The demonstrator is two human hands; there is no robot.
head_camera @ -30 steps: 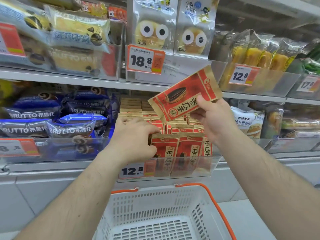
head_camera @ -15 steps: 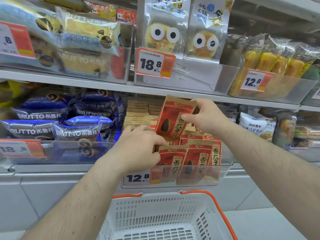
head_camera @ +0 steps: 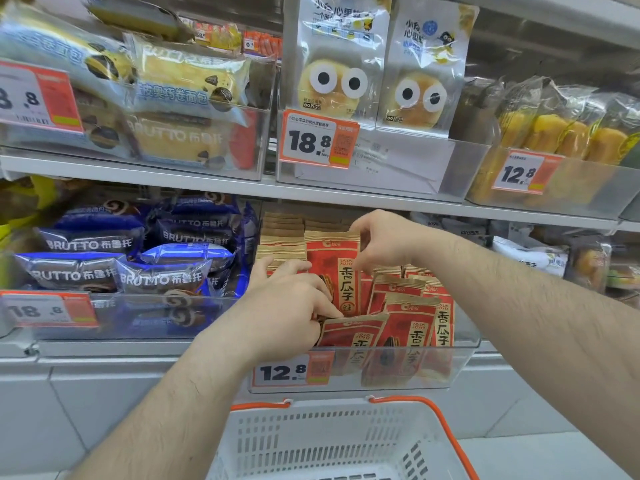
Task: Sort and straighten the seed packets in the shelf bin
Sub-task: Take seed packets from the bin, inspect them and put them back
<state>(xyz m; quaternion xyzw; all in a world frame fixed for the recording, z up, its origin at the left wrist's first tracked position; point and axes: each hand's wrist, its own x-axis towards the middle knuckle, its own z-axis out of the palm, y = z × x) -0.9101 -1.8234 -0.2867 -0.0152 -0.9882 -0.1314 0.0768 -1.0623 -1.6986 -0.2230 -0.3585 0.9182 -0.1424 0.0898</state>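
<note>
Two shelves (head_camera: 242,188) run across the view, each lined with clear bins; at the bottom stands a white basket (head_camera: 322,445) with orange handles, its near part out of frame; the upper shelf carries bread packs (head_camera: 194,81) at left, two bun bags (head_camera: 343,64) with googly eyes in the middle and yellow cakes (head_camera: 561,133) at right; on the lower shelf blue roll packs (head_camera: 162,275) fill the left bin, touching one another in a loose pile; just beside them, centre, is the seed bin (head_camera: 464,362), clear-walled, with a 12.8 tag (head_camera: 292,372) on its front; inside it the packets (head_camera: 408,327) stand in rows, red with tan tops; those at the front lean and overlap unevenly, those at the back left stand in a neat tan-edged stack; one packet (head_camera: 334,268) stands upright and higher than the rest in the middle of the bin; the right hand (head_camera: 384,244) reaches in from the right, its curled fingers pinching that packet's top right edge; the left hand (head_camera: 287,306) reaches in from the left, fingers bent down and pressing among the front packets against the tall packet's lower left side; whether it grips any single one I cannot tell; an 18.8 tag (head_camera: 318,140) hangs on the bun bin above.
</note>
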